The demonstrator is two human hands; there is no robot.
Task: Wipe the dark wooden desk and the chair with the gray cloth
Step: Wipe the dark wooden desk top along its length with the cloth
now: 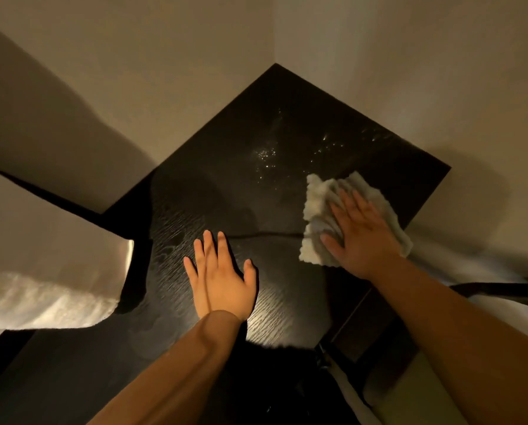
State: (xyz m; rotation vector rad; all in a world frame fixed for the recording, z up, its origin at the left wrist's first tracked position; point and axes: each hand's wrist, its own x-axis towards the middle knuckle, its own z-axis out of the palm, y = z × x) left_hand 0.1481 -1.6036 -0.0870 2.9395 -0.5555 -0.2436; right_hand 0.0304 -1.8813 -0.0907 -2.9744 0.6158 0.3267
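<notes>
Looks down on a dark wooden desk (256, 127) set into the corner between two pale walls (164, 56). Presses the right hand (364, 237) flat onto the gray cloth (316, 204), with fingers straight and slightly spread, not curled round the fabric; pins the cloth to the desktop with palm and fingers alone. Finds the cloth on the right part of the desk, near the right edge, rumpled and bunched, spilling out past the hand on the left, beyond the fingertips and beside the wrist.

Lays the left hand (223, 277) flat on bare wood at the front left of the desktop, well apart from the cloth, with fingers straight and close together and the thumb out to the side; holds nothing there.

Shows wood grain catching the light around and just below the left hand. Shows a scatter of bright droplets (265, 154) on the dark surface toward the back, between the corner and the cloth. Shows a thin dark line (265, 234) running across the desktop between the two hands. Shows pale, fluffy fabric (42, 296) at the left, beside the desk's left edge.
</notes>
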